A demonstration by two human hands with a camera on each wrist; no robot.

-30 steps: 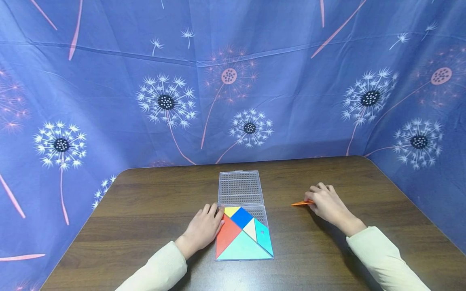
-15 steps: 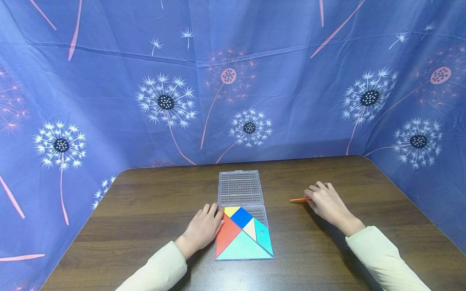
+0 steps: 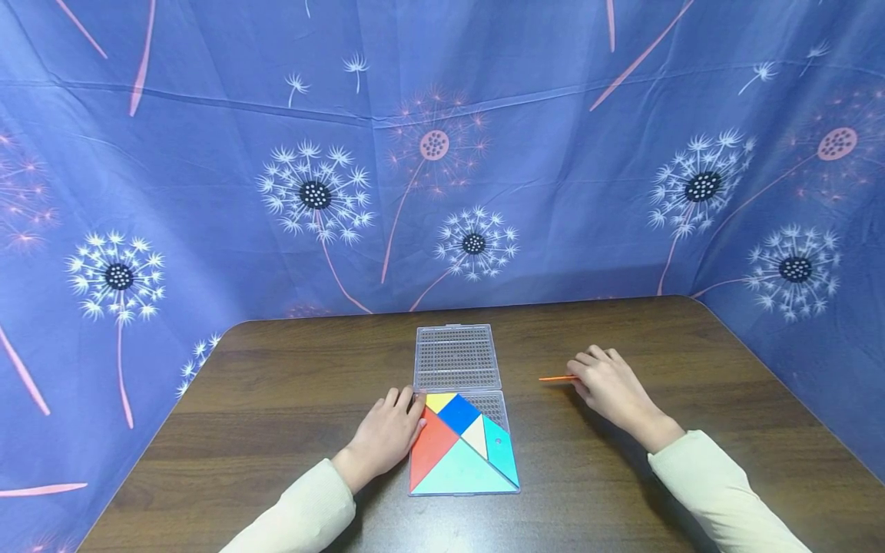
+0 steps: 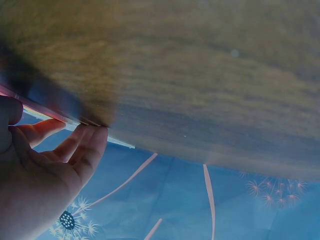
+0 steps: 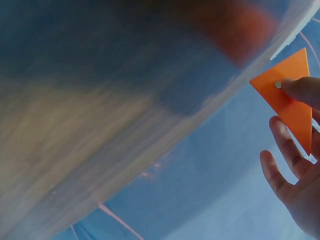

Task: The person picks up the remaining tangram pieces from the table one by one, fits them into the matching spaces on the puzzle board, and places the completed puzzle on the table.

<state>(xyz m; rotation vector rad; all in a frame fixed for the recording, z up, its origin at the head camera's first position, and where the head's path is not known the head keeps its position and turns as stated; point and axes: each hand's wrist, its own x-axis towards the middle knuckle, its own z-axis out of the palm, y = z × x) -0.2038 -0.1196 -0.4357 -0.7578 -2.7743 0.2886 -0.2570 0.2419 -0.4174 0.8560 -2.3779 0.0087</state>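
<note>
In the head view, the right hand (image 3: pixel 611 388) pinches an orange triangular tangram piece (image 3: pixel 555 378) above the table, seen nearly edge-on. The right wrist view shows the thumb against the piece's face, near a small round silvery dot. My left hand (image 3: pixel 387 430) rests at the left edge of a clear plastic tangram case (image 3: pixel 492 402), fingertips touching its upper left side. In the case lie a red triangle (image 3: pixel 430 445), a mint triangle (image 3: pixel 465 475), a yellow piece (image 3: pixel 439 401), a blue square (image 3: pixel 459 415), a cream triangle (image 3: pixel 475 436) and a teal parallelogram (image 3: pixel 501 452). A gap shows at its upper right corner.
The case's gridded lid (image 3: pixel 456 357) lies flat open behind it on the brown wooden table (image 3: pixel 276 384). A blue dandelion-print cloth (image 3: pixel 553 192) hangs beyond the table's far edge and along the sides.
My right hand has moved slightly left with the orange triangle, which has turned from a slant to nearly edge-on. The left hand and the case have stayed put.
</note>
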